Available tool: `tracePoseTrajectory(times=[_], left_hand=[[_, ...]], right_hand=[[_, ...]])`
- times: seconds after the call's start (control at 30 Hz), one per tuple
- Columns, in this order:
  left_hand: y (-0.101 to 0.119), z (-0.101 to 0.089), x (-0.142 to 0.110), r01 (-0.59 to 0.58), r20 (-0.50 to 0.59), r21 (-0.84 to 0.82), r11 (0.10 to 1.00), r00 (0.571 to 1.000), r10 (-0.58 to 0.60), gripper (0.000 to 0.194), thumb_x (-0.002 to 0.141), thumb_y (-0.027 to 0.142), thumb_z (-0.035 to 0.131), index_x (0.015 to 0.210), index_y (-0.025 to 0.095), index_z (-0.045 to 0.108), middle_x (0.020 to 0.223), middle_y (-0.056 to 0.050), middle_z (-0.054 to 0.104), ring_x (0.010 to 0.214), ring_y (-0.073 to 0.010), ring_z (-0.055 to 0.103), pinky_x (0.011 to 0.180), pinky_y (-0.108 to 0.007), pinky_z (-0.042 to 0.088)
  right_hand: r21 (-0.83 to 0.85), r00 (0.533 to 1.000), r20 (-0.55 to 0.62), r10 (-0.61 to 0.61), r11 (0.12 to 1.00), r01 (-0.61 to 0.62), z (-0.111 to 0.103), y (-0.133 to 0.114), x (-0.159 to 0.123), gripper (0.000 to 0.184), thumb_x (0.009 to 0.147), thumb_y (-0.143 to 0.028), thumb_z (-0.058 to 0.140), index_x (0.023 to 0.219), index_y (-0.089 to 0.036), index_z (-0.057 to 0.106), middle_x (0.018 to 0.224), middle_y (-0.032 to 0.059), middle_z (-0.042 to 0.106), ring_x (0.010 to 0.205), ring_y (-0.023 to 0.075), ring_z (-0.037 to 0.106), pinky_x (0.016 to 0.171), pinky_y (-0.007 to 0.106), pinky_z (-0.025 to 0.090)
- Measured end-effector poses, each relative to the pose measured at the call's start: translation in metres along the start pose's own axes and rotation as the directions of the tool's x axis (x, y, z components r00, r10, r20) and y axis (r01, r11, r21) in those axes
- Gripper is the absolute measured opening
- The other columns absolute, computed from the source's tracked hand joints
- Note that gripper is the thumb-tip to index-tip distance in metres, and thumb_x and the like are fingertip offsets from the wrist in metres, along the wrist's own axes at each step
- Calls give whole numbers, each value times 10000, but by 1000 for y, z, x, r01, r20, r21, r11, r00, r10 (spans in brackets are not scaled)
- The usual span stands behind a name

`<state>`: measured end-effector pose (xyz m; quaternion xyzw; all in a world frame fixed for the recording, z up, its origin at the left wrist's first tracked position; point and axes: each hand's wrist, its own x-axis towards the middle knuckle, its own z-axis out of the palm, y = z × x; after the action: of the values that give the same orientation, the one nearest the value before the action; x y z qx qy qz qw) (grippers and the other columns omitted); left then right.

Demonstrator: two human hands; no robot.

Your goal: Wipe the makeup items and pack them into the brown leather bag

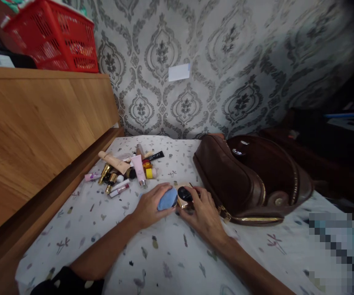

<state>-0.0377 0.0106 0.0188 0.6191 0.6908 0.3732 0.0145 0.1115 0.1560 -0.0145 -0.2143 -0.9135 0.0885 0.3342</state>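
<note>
In the head view my left hand [152, 205] is closed around a light blue rounded piece [167, 199], perhaps a cloth or a puff; its exact kind is unclear. Right beside it, my right hand [204, 209] grips a small gold cosmetic case [181, 203] with a dark round top [183, 194]. The fingers hide part of both things, and the two are held close together just over the patterned sheet. Left of my hands lies a loose pile of cosmetics, among them a pink tube [138, 170], a beige tube [115, 162] and gold lipsticks [104, 173].
A brown leather bag [226, 180] stands unzipped close to the right of my right hand. The wooden cabinet [47, 123] borders the sheet [164, 254] on the left, with a red basket [56, 41] on top. A patterned wall [213, 61] rises behind.
</note>
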Motion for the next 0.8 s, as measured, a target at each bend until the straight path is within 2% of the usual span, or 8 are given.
tracePoseTrajectory(times=[0.07, 0.17, 0.23, 0.3, 0.37, 0.5, 0.67, 0.8], left_hand=[[1, -1, -1, 4, 3, -13, 1000, 1000, -4, 562, 877, 439, 635, 1372, 235, 466, 1406, -112, 553, 1306, -255, 525, 1101, -407, 436], [4, -3, -1, 23, -26, -25, 999, 999, -23, 450, 932, 429, 549, 1336, 235, 512, 1369, -106, 559, 1264, -249, 546, 1079, -396, 447], [4, -6, 0, 50, -93, 10, 999, 994, -49, 368, 970, 398, 474, 1284, 224, 555, 1293, -100, 578, 1201, -233, 573, 1048, -373, 462], [1, -10, 2, 115, -175, 119, 986, 980, -93, 343, 984, 377, 435, 1247, 216, 584, 1206, -100, 577, 1147, -235, 579, 997, -367, 483], [-5, -17, 4, 219, -218, 292, 931, 963, -158, 354, 976, 353, 441, 1269, 220, 587, 1151, -108, 550, 1109, -265, 564, 920, -388, 506], [-16, -30, 7, 372, -175, 558, 742, 926, -333, 387, 947, 336, 496, 1322, 279, 577, 1129, -118, 495, 1081, -314, 539, 780, -388, 516], [-20, -35, 3, 398, -149, 661, 636, 900, -409, 416, 962, 374, 468, 1361, 277, 536, 1137, -127, 521, 1021, -302, 587, 703, -349, 498], [-22, -34, 2, 384, -140, 685, 619, 903, -405, 411, 967, 369, 441, 1344, 251, 554, 1077, -125, 594, 923, -289, 630, 664, -335, 474]], right_hand=[[7, 1000, 2, -4, 1000, 4, 1, 0, 0, 529, 760, -350, 639, 1260, -205, 546, 1150, 142, 567, 1011, 315, 567, 863, 461, 504], [10, 1000, -10, -17, 1000, 17, 2, 0, -1, 515, 763, -360, 635, 1247, -200, 554, 1233, 161, 549, 1082, 337, 543, 896, 489, 492], [19, 999, -21, -25, 1000, 25, 2, 0, -1, 511, 768, -371, 636, 1242, -196, 558, 1287, 171, 530, 1131, 348, 524, 924, 504, 482], [31, 999, -27, -34, 999, 34, 3, 0, -2, 511, 773, -381, 640, 1241, -192, 560, 1308, 174, 520, 1154, 348, 517, 940, 505, 479], [44, 999, -32, -44, 998, 45, 3, 0, -2, 512, 778, -386, 644, 1243, -188, 561, 1315, 174, 515, 1156, 341, 521, 943, 500, 484], [92, 998, -24, -61, 994, 63, 4, 1, -2, 514, 784, -370, 648, 1258, -190, 560, 1325, 173, 510, 1179, 336, 515, 960, 501, 481], [160, 999, 1, -45, 986, 44, -2, -3, -1, 499, 764, -306, 661, 1242, -195, 570, 1312, 173, 519, 1213, 339, 501, 985, 508, 472], [208, 998, 46, -41, 978, 30, -12, -10, 1, 474, 767, -269, 672, 1223, -179, 580, 1318, 177, 521, 1242, 338, 483, 1007, 499, 462]])
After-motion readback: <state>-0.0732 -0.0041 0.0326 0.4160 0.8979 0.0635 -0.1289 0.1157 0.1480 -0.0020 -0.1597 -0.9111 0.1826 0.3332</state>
